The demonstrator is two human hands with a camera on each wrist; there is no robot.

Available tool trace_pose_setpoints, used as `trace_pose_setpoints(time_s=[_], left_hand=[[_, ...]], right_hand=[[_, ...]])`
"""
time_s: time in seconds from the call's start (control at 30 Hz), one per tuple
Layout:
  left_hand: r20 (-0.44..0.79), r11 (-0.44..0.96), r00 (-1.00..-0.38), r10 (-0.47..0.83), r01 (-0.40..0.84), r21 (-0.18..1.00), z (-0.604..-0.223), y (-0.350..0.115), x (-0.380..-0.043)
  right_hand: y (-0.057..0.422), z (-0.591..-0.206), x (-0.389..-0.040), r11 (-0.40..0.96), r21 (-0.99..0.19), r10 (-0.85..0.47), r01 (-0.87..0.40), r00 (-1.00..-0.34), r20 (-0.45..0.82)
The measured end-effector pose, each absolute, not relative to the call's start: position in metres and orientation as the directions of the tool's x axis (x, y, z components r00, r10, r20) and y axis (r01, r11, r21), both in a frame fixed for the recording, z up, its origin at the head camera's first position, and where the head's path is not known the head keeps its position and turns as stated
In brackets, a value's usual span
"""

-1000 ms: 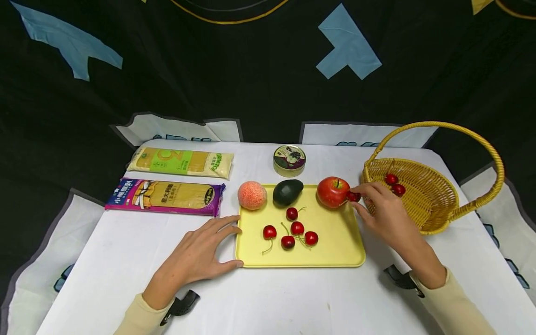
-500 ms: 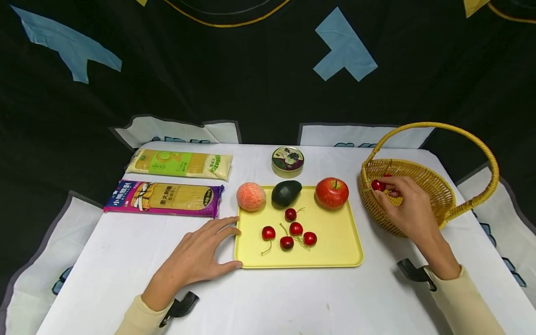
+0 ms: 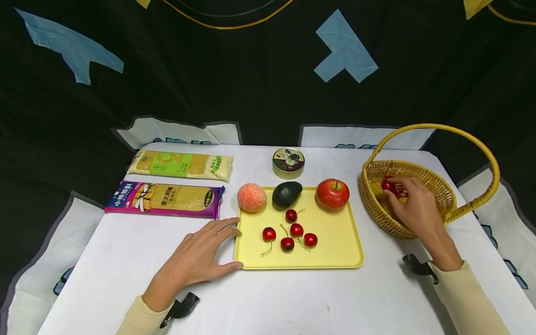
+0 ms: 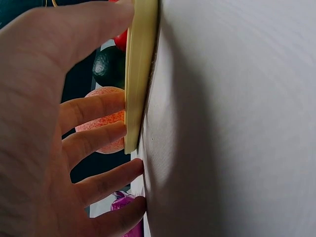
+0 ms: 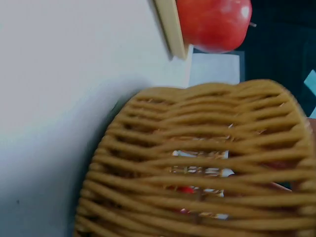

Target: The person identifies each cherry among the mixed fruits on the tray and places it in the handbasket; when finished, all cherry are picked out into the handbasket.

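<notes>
My right hand (image 3: 418, 207) reaches into the yellow wicker basket (image 3: 450, 195) and pinches a red cherry (image 3: 387, 185) between thumb and fingertips. Other cherries in the basket are mostly hidden behind the fingers. In the right wrist view the basket's woven side (image 5: 197, 148) covers most of that hand. At the yellow tray (image 3: 339, 242), my left hand (image 3: 194, 260) is spread along the left edge; in the left wrist view its thumb and two fingers touch the rim (image 4: 140, 64). Several stemmed cherries (image 3: 296, 229) lie on the tray, with an apple (image 3: 332, 194), avocado (image 3: 287, 194) and peach (image 3: 251, 197) along its far side.
Two packs of noodles, one green and cream (image 3: 180, 164), one purple (image 3: 165, 199), lie at the back left. A round tin (image 3: 288, 163) stands behind the tray. The basket's tall handle (image 3: 481, 144) arches over its opening. A dark curtain (image 3: 259, 83) hangs behind the table.
My right hand has carried a cherry from beside the apple rightward over the basket's rim and lowered it inside. The left hand has stayed at the tray's edge.
</notes>
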State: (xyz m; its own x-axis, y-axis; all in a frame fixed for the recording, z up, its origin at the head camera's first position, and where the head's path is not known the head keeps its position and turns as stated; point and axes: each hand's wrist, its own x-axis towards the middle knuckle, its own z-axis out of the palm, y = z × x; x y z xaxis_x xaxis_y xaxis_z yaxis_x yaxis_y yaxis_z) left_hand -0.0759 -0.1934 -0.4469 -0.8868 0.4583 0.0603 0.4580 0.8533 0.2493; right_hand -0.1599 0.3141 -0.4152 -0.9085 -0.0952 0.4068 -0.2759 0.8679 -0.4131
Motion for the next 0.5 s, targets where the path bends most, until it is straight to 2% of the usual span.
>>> trace_pose_setpoints(time_s=[0.5], left_hand=[[0.070,0.856,-0.890,0.450,0.453,0.250,-0.446,-0.193,-0.075]], right_hand=[[0.328,-0.423,-0.183,0.892,-0.402,-0.097,-0.208,-0.955,0.279]])
